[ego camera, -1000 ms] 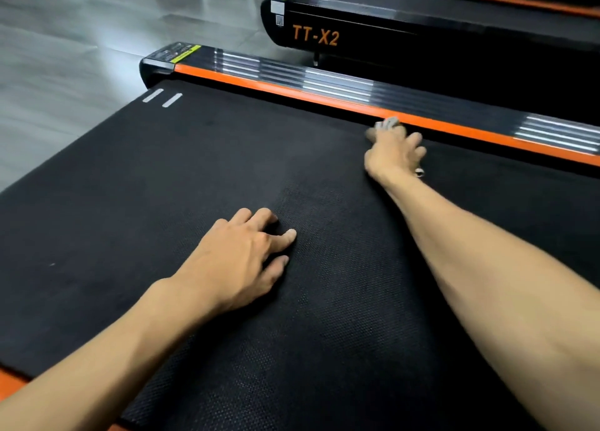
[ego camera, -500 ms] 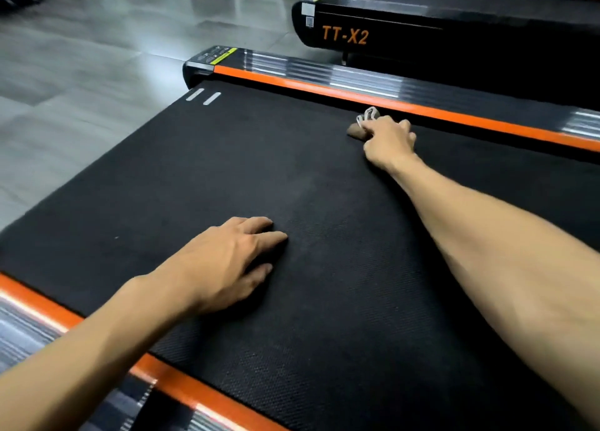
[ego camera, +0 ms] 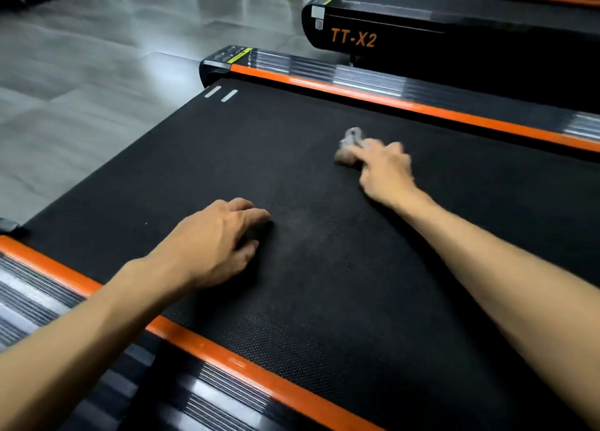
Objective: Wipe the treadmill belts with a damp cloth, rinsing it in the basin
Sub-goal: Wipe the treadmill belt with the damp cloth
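A black textured treadmill belt (ego camera: 292, 158) fills the middle of the view, with orange side rails. My right hand (ego camera: 384, 171) presses a small crumpled grey cloth (ego camera: 349, 146) onto the belt; the cloth sticks out past my fingertips and is blurred by motion. My left hand (ego camera: 214, 239) rests palm down on the belt nearer to me, fingers slightly curled and holding nothing. No basin is in view.
The near orange rail (ego camera: 227, 359) and ribbed side step (ego camera: 39, 301) run along the bottom left. The far orange rail (ego camera: 422, 107) borders the belt's other side. A second treadmill marked TT-X2 (ego camera: 354, 38) stands behind. Grey floor (ego camera: 81, 90) lies to the left.
My right hand has drawn the cloth away from the far orange rail toward the middle of the belt. My left hand stays planted. The view has shifted, showing the near rail.
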A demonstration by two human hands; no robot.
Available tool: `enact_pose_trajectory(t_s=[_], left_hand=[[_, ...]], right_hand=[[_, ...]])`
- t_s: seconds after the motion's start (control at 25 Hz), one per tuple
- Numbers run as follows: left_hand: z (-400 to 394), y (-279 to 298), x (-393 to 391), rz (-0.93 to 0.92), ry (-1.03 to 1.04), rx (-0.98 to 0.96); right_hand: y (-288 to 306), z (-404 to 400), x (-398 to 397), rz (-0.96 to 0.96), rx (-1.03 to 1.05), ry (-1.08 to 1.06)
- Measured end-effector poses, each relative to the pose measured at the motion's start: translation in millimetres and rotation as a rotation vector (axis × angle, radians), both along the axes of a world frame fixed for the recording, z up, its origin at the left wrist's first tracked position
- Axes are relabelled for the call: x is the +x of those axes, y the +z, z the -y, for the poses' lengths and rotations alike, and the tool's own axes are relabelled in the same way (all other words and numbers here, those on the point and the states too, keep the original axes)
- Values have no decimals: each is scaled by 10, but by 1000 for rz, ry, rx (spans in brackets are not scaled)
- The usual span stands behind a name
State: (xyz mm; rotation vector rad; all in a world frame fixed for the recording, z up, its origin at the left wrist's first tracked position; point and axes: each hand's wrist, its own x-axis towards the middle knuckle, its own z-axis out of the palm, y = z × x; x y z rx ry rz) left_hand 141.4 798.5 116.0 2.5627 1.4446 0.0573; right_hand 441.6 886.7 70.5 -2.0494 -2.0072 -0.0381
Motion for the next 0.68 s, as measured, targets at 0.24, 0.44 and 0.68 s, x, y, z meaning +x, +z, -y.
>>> enact_pose_trajectory(t_s=[0.24, 0.44, 0.68], left_hand=[[-210, -105, -15, 102, 93, 24], [-262, -191, -46, 130, 85, 47], [-286, -193, -53, 255, 190, 37]], right_hand=[[-69, 654, -761, -22, 31, 430], [-153, 1092, -503, 42, 14, 731], [12, 723, -383, 54, 51, 54]])
